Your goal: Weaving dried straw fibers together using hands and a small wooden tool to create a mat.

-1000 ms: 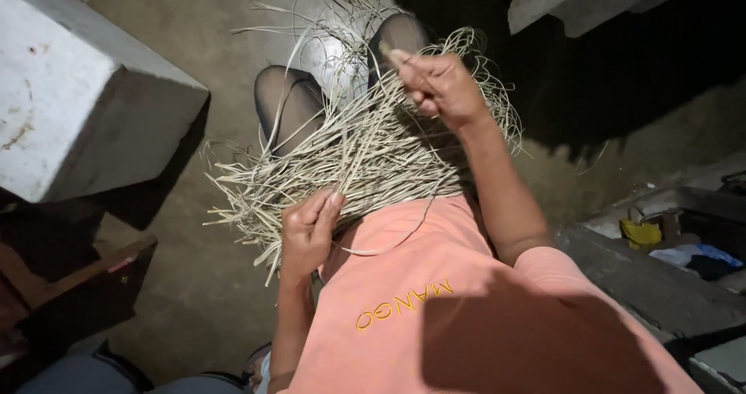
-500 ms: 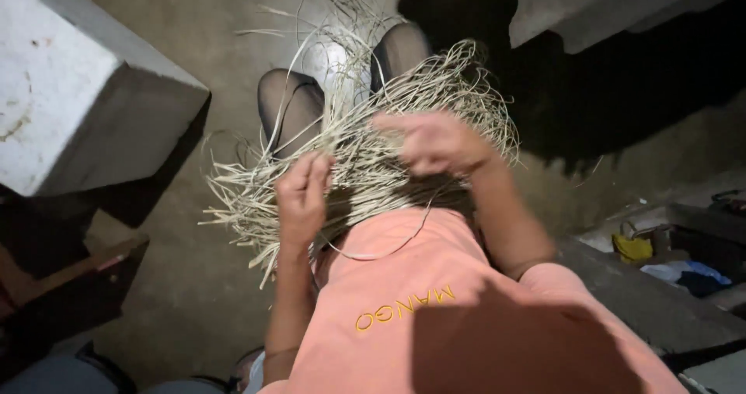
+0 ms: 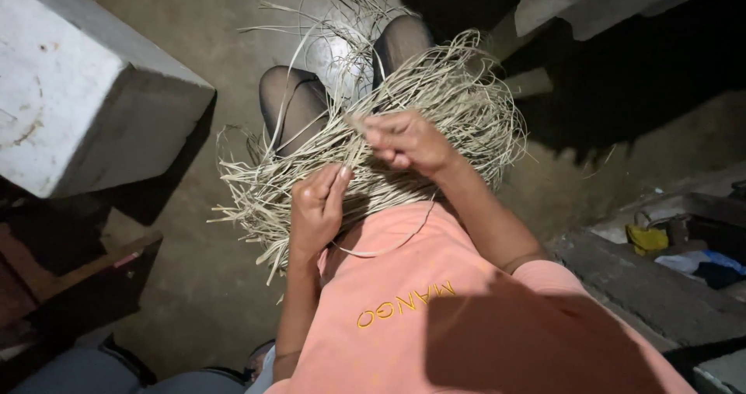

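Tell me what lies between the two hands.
In the head view, pale straw strands fill the stretch between the left hand and right hand; both hands grip the bundle on the lap, over the peach shirt.

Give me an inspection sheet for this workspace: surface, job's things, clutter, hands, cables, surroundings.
Surface: bare concrete floor, dimly lit.
Job's things: bundle of pale straw strips across the lap, loose ends trailing on the floor.
Clutter: yellow item and blue cloth on a ledge at right.
Hands: left hand closed on strips near the body; right hand pinching strands above the bundle.
Cables: nothing seen.
Surroundings: grey concrete block at left, dark wooden frame below it, deep shadow at upper right.
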